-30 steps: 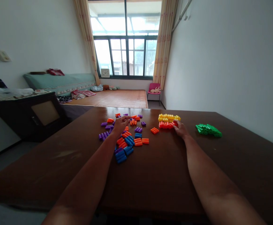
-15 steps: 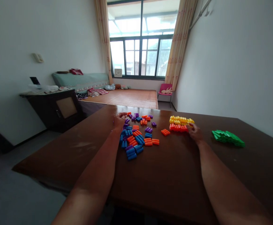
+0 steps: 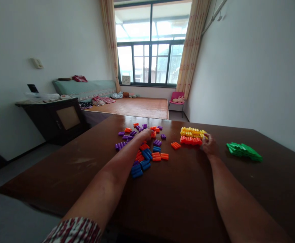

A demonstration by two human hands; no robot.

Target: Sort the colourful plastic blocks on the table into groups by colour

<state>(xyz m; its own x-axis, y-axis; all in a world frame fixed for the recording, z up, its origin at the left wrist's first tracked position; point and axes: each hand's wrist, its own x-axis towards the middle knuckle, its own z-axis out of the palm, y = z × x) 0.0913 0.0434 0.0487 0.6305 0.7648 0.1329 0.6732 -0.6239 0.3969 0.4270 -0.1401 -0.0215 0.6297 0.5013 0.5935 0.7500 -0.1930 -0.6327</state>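
My left hand reaches into a scattered pile of small ribbed plastic pieces, its fingertips closed at an orange piece. Blue pieces and purple pieces lie around that wrist and forearm, which hide part of the pile. On the right, my right hand has its curled fingers against the right end of joined rows. The back rows are yellow; the front row is orange-red. A loose orange piece lies just left of these rows.
A stack of green pieces lies on the brown table to the right. Beyond the table are a bed, a pink chair and a dark cabinet.
My left hand has moved right and nearer, from the pile's far left side to the orange pieces in its middle. My right hand stays at the row ends. The view has shifted slightly.
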